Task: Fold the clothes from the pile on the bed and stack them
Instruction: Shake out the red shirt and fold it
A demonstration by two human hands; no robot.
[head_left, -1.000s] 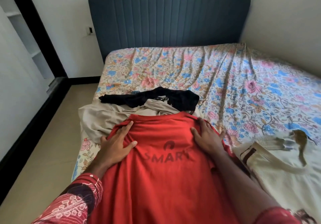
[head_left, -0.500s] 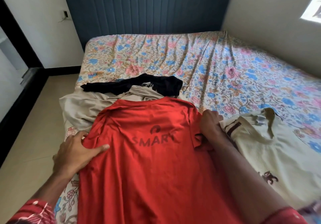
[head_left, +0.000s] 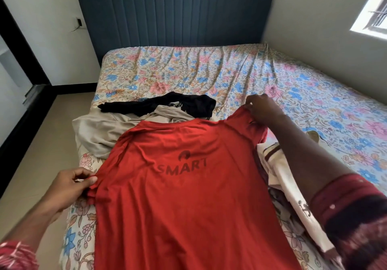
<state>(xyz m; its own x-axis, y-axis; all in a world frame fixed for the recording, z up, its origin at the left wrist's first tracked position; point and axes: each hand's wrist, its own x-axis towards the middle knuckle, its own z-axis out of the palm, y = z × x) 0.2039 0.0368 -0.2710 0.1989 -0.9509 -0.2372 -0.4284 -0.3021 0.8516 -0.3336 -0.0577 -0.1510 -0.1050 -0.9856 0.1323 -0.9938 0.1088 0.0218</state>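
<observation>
Both hands have left the flat press of a second ago and now pinch cloth: the left hand, at 9 o'clock, nips the red T-shirt at its left sleeve edge between thumb and curled fingers, while the right hand, up at 1 o'clock, pinches the right shoulder and lifts it off the floral bedsheet. That shirt lies spread, print up, at the middle. Beyond its collar, at 12 o'clock, sit a beige garment and a black garment. A cream shirt lies at 3 o'clock, partly under the right forearm.
</observation>
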